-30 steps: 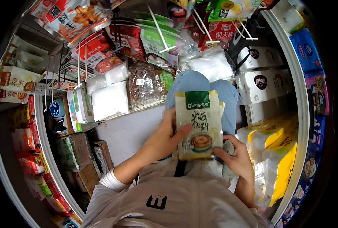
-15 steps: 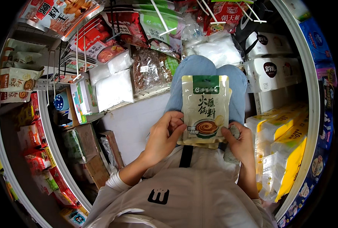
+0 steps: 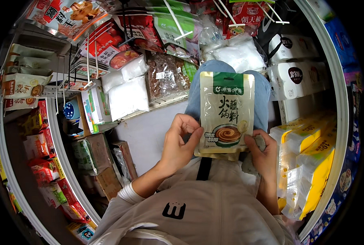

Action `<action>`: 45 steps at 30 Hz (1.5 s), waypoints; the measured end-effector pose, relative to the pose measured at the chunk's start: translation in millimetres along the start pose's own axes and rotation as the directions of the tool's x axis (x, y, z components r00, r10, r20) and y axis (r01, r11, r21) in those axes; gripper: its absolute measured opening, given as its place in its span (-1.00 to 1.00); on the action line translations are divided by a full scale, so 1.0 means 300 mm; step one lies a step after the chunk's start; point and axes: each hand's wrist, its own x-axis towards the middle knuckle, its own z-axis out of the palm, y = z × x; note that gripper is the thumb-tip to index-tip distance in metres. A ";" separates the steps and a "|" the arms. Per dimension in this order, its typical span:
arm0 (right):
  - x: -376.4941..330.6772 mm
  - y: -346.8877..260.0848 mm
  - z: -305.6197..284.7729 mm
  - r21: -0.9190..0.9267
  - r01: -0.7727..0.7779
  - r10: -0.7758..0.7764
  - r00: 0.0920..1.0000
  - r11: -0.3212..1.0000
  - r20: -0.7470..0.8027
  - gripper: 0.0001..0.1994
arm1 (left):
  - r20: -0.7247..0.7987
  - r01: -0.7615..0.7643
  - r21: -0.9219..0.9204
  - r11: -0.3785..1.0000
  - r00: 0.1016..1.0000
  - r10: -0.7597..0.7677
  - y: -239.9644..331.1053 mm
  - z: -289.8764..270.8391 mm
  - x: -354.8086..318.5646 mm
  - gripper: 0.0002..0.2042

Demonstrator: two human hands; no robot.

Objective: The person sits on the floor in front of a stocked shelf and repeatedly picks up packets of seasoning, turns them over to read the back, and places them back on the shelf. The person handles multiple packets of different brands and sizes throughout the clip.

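Note:
A cream sauce pouch point(image 3: 227, 110) with a green top band and a picture of a bowl of brown sauce is held upright over my knees. My left hand point(image 3: 182, 141) is closed at its lower left edge, thumb and forefinger together. At the lower right, my right hand point(image 3: 263, 149) pinches the pouch, its thumb on the front and the other fingers behind. A crumpled grey cloth point(image 3: 249, 166) sits against that palm, partly hidden. Below the front pouch shows the edge of another pouch beneath it.
Similar cream pouches point(image 3: 22, 85) hang at the left. Red and green packets point(image 3: 173, 32) hang on hooks ahead, above white bags point(image 3: 128, 98) on a shelf. Tissue packs point(image 3: 298, 77) and yellow-and-clear packs point(image 3: 308, 163) stand at the right. Shelf edges point(image 3: 63, 151) curve along the left.
The pouch has come slightly up and closer to me, looking larger. My left thumb has shifted outward to the pouch's edge. The whole view has drifted a little.

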 end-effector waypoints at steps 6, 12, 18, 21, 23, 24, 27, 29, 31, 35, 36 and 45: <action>0.008 0.002 0.014 -0.001 0.082 -0.082 0.997 0.997 -0.011 -0.95 | -0.007 -0.098 -0.253 0.963 0.995 0.100 0.027 -0.001 -0.001 -0.78; 0.002 0.001 0.024 0.054 0.138 -0.137 0.990 0.989 -0.024 -0.95 | -0.017 -0.121 -0.399 0.909 0.992 0.124 0.021 0.002 -0.012 -0.74; 0.001 0.006 0.060 0.091 0.271 -0.269 0.963 0.958 -0.035 -0.93 | 0.184 0.157 -0.545 0.824 0.981 -0.065 0.055 0.037 -0.013 -0.56; 0.011 -0.018 0.068 0.039 0.283 -0.283 0.959 0.958 0.002 -0.91 | 0.205 0.201 -0.643 0.739 0.975 -0.086 0.058 0.049 -0.009 -0.59; 0.021 -0.041 0.071 -0.043 0.297 -0.298 0.954 0.954 -0.022 -0.86 | 0.184 0.199 -0.641 0.741 0.978 -0.104 0.061 0.047 -0.007 -0.60; 0.027 -0.053 0.078 -0.091 0.307 -0.312 0.948 0.947 -0.053 -0.82 | 0.166 0.191 -0.597 0.779 0.980 -0.113 0.060 0.036 -0.008 -0.58; 0.036 -0.103 0.107 0.002 0.348 -0.348 0.936 0.937 -0.055 -0.65 | 0.034 0.115 -0.080 0.990 0.993 -0.113 0.118 0.043 -0.018 -0.51; 0.026 -0.152 0.111 0.197 0.240 -0.266 0.956 0.951 0.121 -0.46 | 0.066 -0.114 0.275 0.955 0.993 0.100 0.148 0.064 -0.025 -0.45; 0.041 -0.133 0.125 0.282 0.253 -0.312 0.932 0.925 0.186 -0.46 | 0.282 -0.509 0.400 0.762 0.860 0.426 0.145 0.108 -0.027 -0.38; 0.070 -0.113 0.103 0.546 -0.061 -0.112 0.954 0.836 0.278 -0.63 | 0.347 -0.547 0.330 0.769 0.828 0.440 0.171 0.059 -0.060 -0.35; 0.073 -0.112 0.095 0.586 -0.139 -0.053 0.953 0.799 0.298 -0.66 | 0.297 -0.587 0.308 0.749 0.807 0.511 0.145 0.017 -0.059 -0.35; 0.092 -0.088 0.085 0.598 -0.159 -0.133 0.900 0.786 0.415 -0.72 | 0.131 -0.067 -0.229 0.971 0.986 0.099 0.186 -0.037 -0.030 -0.35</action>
